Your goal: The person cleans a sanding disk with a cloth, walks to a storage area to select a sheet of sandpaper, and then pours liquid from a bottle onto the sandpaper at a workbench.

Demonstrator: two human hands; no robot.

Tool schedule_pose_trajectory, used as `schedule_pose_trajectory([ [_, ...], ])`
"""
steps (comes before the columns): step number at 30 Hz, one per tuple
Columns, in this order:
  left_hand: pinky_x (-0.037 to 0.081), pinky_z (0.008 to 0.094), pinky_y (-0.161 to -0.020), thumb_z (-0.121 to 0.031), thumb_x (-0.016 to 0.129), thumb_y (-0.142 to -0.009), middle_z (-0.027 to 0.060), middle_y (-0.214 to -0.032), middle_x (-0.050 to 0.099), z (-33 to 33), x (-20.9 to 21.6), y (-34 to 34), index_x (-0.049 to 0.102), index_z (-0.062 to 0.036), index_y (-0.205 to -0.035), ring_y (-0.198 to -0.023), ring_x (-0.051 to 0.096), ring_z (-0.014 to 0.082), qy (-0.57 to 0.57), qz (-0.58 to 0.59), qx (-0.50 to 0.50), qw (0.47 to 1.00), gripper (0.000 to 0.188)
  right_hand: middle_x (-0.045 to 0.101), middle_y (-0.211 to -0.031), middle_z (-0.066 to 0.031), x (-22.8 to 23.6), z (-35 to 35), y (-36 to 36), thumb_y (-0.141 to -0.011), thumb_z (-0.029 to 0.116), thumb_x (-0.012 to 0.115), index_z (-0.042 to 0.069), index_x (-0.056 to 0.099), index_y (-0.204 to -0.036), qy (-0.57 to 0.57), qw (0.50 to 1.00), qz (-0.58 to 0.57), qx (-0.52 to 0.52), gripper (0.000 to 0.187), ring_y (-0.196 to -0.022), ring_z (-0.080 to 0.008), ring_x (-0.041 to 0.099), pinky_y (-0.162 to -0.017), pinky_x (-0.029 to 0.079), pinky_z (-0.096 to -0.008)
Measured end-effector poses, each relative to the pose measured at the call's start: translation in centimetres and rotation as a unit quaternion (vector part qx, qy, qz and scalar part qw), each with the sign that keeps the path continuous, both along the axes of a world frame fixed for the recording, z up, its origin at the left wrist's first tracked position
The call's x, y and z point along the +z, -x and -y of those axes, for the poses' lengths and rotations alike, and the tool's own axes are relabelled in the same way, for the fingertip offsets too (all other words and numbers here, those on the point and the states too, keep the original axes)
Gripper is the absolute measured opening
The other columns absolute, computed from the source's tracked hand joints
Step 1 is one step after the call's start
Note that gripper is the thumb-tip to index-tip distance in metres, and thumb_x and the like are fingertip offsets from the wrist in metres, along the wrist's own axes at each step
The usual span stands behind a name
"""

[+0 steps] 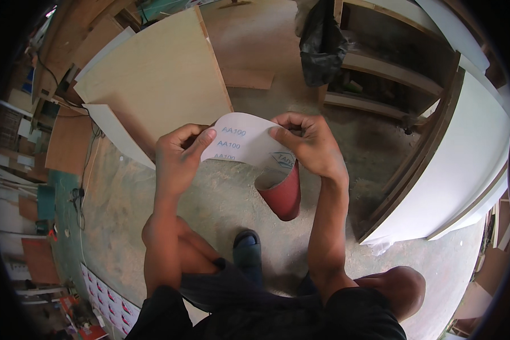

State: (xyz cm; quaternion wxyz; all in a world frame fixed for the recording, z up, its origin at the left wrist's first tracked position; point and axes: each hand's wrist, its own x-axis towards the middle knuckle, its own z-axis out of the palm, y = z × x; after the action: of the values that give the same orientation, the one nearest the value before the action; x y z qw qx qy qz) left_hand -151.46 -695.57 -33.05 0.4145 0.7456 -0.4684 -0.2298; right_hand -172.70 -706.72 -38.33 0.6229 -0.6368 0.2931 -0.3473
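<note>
A strip of sandpaper [249,139] is stretched between my two hands, its pale printed backing facing up. My left hand [181,150] pinches one end between thumb and fingers. At the other side my right hand [311,141] grips the strip the same way, thumb on top. Past the right hand the loose end hangs down and curls into a roll, showing its red grit side [286,198]. The fingertips beneath the strip are partly hidden.
A large plywood panel [158,73] leans at the far left. To the right stands a wooden shelf unit [385,73] with a black plastic bag [322,45] at its corner, and a white panel [442,158] in front. A cable [85,175] runs along the dusty floor [119,209] on the left.
</note>
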Motion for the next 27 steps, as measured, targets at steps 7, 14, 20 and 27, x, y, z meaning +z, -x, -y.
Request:
schedule_pose_trajectory([
  [7,0.028,0.0225,-0.053,-0.024,0.067,-0.093,-0.0066,-0.06,0.047,0.0,-0.3,-0.3,0.066,0.0019,-0.075,-0.057,0.036,0.0035,0.023,-0.033,-0.001,0.999,0.032,0.069,-0.08,-0.0061,-0.6,0.2,0.1,-0.091,0.01,0.065,-0.005,0.069,-0.096,-0.03,0.999,0.01,-0.04,0.016,-0.073,-0.0071,0.06,-0.066,0.049,-0.0243],
  [14,0.033,0.0216,-0.061,-0.024,0.061,-0.098,-0.0059,-0.068,0.052,-0.1,0.1,-0.2,0.064,0.0,-0.078,-0.065,0.041,0.0034,0.006,-0.065,0.006,0.998,0.031,0.066,-0.074,-0.0025,-0.5,0.1,-0.1,-0.09,0.008,0.063,-0.005,0.068,-0.089,-0.007,0.998,0.042,-0.053,0.013,-0.069,-0.0046,0.056,-0.062,0.045,-0.0224],
  [20,0.034,0.0216,-0.062,-0.025,0.059,-0.099,-0.0058,-0.068,0.052,-0.4,-0.1,-0.5,0.062,-0.0009,-0.077,-0.066,0.04,0.0035,0.003,-0.069,0.007,0.998,0.032,0.063,-0.073,0.0,-1.3,0.3,-1.1,-0.088,0.008,0.062,-0.004,0.067,-0.088,-0.002,0.997,0.036,-0.065,0.013,-0.067,-0.0035,0.053,-0.059,0.042,-0.0214],
  [27,0.037,0.0224,-0.065,-0.021,0.06,-0.097,-0.0031,-0.074,0.056,-0.3,-0.1,-0.8,0.062,-0.0017,-0.083,-0.069,0.046,0.0055,-0.046,-0.023,-0.006,0.999,0.024,0.062,-0.072,0.0002,-1.5,0.3,-0.5,-0.087,0.007,0.062,-0.004,0.066,-0.087,0.008,0.996,0.044,-0.072,0.012,-0.066,-0.0039,0.053,-0.059,0.043,-0.0228],
])
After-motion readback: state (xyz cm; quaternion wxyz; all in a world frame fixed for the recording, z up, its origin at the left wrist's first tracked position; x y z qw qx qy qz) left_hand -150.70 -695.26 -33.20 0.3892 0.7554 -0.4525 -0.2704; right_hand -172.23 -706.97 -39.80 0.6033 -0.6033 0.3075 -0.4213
